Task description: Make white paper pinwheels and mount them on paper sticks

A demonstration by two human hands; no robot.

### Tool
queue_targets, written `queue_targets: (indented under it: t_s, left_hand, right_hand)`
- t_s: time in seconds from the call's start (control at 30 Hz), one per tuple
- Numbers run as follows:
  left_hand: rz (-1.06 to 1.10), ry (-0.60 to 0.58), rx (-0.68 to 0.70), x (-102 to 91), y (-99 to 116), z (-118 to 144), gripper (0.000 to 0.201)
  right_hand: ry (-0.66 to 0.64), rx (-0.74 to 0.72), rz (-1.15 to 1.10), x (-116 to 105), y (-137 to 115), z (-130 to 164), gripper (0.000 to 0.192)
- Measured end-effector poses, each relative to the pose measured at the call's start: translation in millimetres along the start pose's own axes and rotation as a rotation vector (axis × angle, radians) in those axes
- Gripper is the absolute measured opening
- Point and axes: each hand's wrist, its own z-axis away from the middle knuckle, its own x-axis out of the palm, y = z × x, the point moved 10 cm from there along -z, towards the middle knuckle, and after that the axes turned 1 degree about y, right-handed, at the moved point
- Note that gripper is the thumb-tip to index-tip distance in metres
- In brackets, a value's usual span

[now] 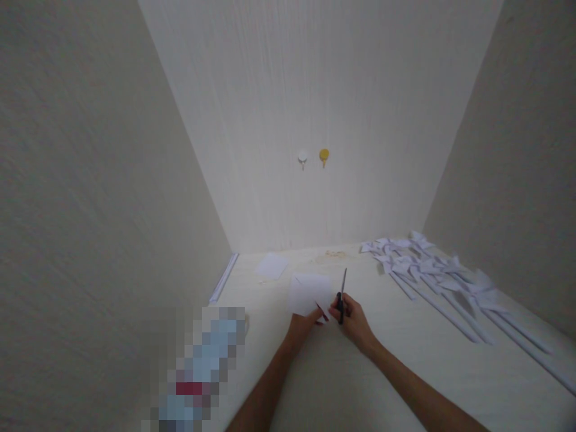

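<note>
Pale table (405, 372) set in a cream-walled alcove; two hooks (314, 157), white and yellow, on the back wall. Left hand (303, 324) pinches a white paper (308, 293) just above mid-table. Right hand (353, 318) grips scissors (342, 297), blades pointing away beside the paper. Paper pinwheels (432, 270) are piled right; a sheet (272, 265) lies at the rear.

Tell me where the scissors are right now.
In the head view, the scissors are near the middle of the desk, held in the right hand, blades pointing away, just right of the paper in the left hand.
</note>
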Motion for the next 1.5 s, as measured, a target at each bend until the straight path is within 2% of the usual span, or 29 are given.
queue_targets:
  t_s: [0.2,0.37,0.57,0.77,0.87,1.03,1.23,1.5]
  left_hand:
    - [0.094,0.121,-0.045,-12.8,-10,-2,0.013]
    - [0.028,0.15,-0.042,-13.8,-13,-4,0.011]
    - [0.087,0.189,-0.03,-18.9,-10,-3,0.019]
    - [0.04,0.17,0.002,-19.9,-9,-2,0.022]
    - [0.0,0.14,0.013,-16.2,-9,-4,0.022]
    - [0.092,0.112,0.024,-11.4,-5,-5,0.017]
    - [0.078,0.196,-0.044,-18.4,-6,1,0.014]
    - [0.083,0.196,-0.012,-19.0,-6,-1,0.013]
  right_hand:
    - [-0.028,0.001,0.032,2,-1,1,0.016]
    - [-0.035,0.009,0.054,3,-2,1,0.017]
    - [-0.063,0.023,0.058,3,0,0,0.017]
    - [-0.119,0.052,0.023,10,3,1,0.019]
    - [-0.09,0.054,-0.013,8,3,0,0.017]
    - [-0.055,0.061,-0.023,4,3,-1,0.017]
    - [-0.087,0.069,-0.014,7,4,-1,0.019]
    - [-0.091,0.065,-0.048,7,1,0,0.023]
